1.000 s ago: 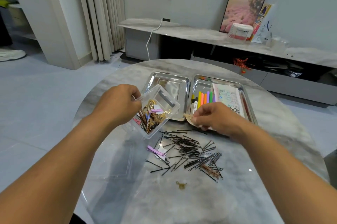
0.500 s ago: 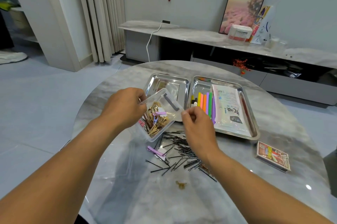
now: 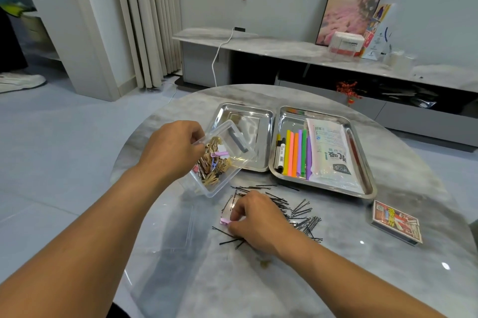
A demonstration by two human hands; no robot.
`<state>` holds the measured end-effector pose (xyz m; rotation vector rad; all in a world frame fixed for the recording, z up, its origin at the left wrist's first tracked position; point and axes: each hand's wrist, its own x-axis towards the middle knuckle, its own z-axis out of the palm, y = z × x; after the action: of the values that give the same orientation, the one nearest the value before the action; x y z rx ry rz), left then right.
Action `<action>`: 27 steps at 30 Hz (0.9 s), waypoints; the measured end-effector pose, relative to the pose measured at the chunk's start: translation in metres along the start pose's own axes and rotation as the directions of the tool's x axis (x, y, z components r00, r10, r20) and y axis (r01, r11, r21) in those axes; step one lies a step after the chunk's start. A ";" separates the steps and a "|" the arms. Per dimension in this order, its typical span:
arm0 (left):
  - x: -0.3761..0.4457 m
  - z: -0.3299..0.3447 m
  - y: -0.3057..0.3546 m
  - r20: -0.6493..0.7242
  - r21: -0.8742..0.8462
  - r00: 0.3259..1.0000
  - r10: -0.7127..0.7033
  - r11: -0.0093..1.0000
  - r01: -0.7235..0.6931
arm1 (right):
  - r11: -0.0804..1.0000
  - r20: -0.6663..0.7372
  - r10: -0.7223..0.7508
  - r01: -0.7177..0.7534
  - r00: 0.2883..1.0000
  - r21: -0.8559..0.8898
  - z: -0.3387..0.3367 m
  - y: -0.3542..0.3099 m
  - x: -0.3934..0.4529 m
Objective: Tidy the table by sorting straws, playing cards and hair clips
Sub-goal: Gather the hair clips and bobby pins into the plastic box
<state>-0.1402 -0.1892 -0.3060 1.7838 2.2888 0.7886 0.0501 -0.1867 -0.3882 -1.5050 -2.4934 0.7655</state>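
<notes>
We are holding a clear box [image 3: 225,162] of hair clips tilted above the worktop [image 3: 362,279] in our left hand [image 3: 172,150] — its grip clamped on the rim — while our right hand [image 3: 256,219] is pinching a pink clip [image 3: 224,221] among the scattered black hairpins [image 3: 297,211].

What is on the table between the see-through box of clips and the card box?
In the head view, black bobby pins lie scattered between the clear box and the card box. The right hand covers some.
</notes>
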 end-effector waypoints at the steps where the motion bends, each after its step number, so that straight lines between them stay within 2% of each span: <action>1: 0.000 -0.001 0.000 -0.001 -0.002 1.000 -0.005 1.000 0.005 | 0.999 0.017 0.006 -0.006 1.000 0.033 -0.004 0.000 -0.001; 5: 0.003 -0.006 -0.002 -0.016 -0.011 1.000 -0.019 1.000 0.019 | 0.953 0.119 0.018 -0.053 0.993 0.298 -0.039 -0.001 -0.002; 9: 0.002 -0.006 -0.001 -0.009 -0.014 1.000 -0.020 1.000 0.020 | 0.898 0.123 -0.061 0.001 0.991 0.439 -0.087 0.002 -0.001; 11: 0.000 -0.004 0.000 0.016 -0.019 1.000 -0.014 1.000 0.014 | 0.834 0.058 -0.099 0.051 0.993 0.549 -0.105 0.001 -0.004; 13: -0.002 0.000 0.003 0.063 -0.049 0.998 0.003 0.999 0.001 | 0.781 -0.082 -0.123 0.147 0.989 0.607 -0.112 -0.006 -0.008; 15: -0.005 0.003 0.009 0.097 -0.071 0.995 0.033 0.997 -0.026 | 0.825 -0.182 -0.140 0.217 0.973 0.522 -0.106 -0.013 -0.011; 17: -0.006 0.005 0.014 0.106 -0.093 0.993 0.043 0.995 -0.033 | 0.893 -0.223 -0.144 0.224 0.964 0.390 -0.094 -0.018 -0.012; 18: -0.007 0.004 0.016 0.105 -0.108 0.994 0.034 0.994 -0.023 | 0.900 -0.271 -0.122 0.221 0.955 0.377 -0.088 -0.018 -0.011; 21: -0.005 -0.005 0.014 0.052 -0.098 0.998 -0.033 0.994 0.038 | 0.871 -0.465 0.048 0.191 0.884 0.452 -0.085 -0.009 -0.004; 22: -0.004 -0.009 0.011 0.019 -0.077 0.998 -0.059 0.995 0.060 | 0.891 -0.477 0.094 0.139 0.874 0.432 -0.087 -0.002 -0.002; 23: -0.002 -0.012 0.007 -0.013 -0.058 0.996 -0.084 0.995 0.083 | 0.918 -0.435 0.123 0.064 0.892 0.392 -0.087 0.007 0.000; 25: 0.000 -0.018 -0.001 -0.062 -0.039 0.989 -0.134 0.991 0.131 | 0.955 -0.225 0.156 -0.089 0.962 0.284 -0.081 0.024 0.001; 27: 0.002 -0.021 -0.007 -0.086 -0.039 0.981 -0.175 0.984 0.172 | 0.986 -0.070 0.130 -0.121 0.989 0.117 -0.067 0.039 0.000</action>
<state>-0.1551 -0.1945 -0.2911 1.5398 2.4326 0.8827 0.1053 -0.1485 -0.3489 -1.6315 -2.2782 0.8348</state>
